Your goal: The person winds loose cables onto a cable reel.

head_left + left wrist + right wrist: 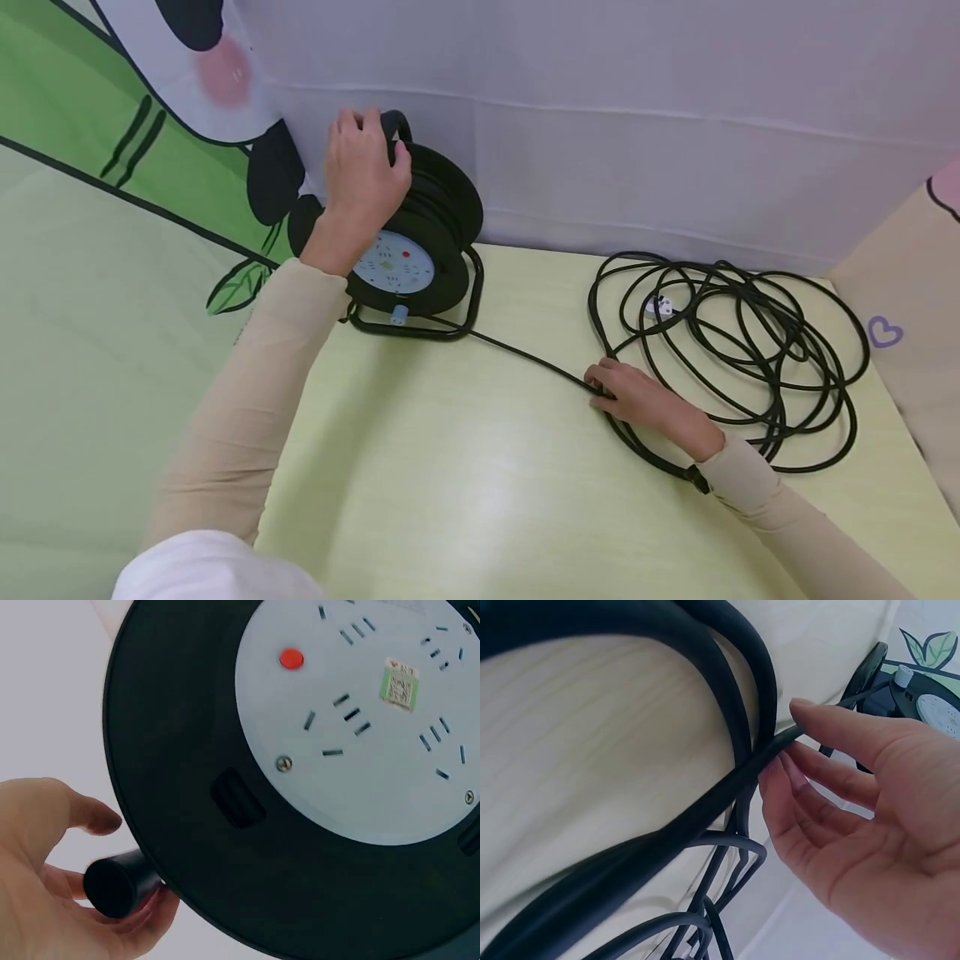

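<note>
A black cable reel (442, 287) stands upright on its tube frame, with a pale socket panel (345, 780) on its face. At the top of the reel is my left hand (363, 175). In the left wrist view its fingers curl round a black knob (112, 889) beside the reel's rim, with the thumb held off it. My right hand (637, 398) pinches the black cable (727, 791) between thumb and fingers, at the left edge of the loose loops (797, 333). From there the cable runs taut and low to the bottom of the reel.
A white plug (660, 307) lies among the loops on the right of the pale table (480, 467). Behind the reel hangs a light cloth wall (645, 158). A printed green cloth (97, 350) borders the left, a beige one (918, 317) the right.
</note>
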Available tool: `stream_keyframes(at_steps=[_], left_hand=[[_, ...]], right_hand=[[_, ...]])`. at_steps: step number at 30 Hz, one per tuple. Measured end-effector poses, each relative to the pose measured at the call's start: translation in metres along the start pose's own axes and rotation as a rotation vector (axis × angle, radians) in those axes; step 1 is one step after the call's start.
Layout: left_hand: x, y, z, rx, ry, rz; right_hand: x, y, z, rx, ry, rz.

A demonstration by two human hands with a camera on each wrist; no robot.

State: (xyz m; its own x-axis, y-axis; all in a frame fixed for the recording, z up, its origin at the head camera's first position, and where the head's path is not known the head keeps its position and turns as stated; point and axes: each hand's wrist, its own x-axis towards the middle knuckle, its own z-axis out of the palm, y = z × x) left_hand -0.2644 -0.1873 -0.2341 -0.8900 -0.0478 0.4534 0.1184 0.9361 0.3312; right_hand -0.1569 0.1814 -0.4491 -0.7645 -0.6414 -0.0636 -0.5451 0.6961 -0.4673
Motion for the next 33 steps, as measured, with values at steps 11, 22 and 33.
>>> stream_keyframes(at_steps=[11, 22, 33], left_hand=[[0.017, -0.014, -0.008, -0.113, -0.165, -0.075], [0.029, -0.014, -0.02, -0.142, -0.387, -0.119], [0.027, -0.01, -0.026, -0.169, -0.449, -0.158]], right_hand=[[0.002, -0.001, 0.006, -0.049, 0.034, -0.069], [0.002, 0.001, 0.0, -0.042, 0.07, -0.088], [-0.004, 0.004, -0.004, -0.026, 0.199, -0.074]])
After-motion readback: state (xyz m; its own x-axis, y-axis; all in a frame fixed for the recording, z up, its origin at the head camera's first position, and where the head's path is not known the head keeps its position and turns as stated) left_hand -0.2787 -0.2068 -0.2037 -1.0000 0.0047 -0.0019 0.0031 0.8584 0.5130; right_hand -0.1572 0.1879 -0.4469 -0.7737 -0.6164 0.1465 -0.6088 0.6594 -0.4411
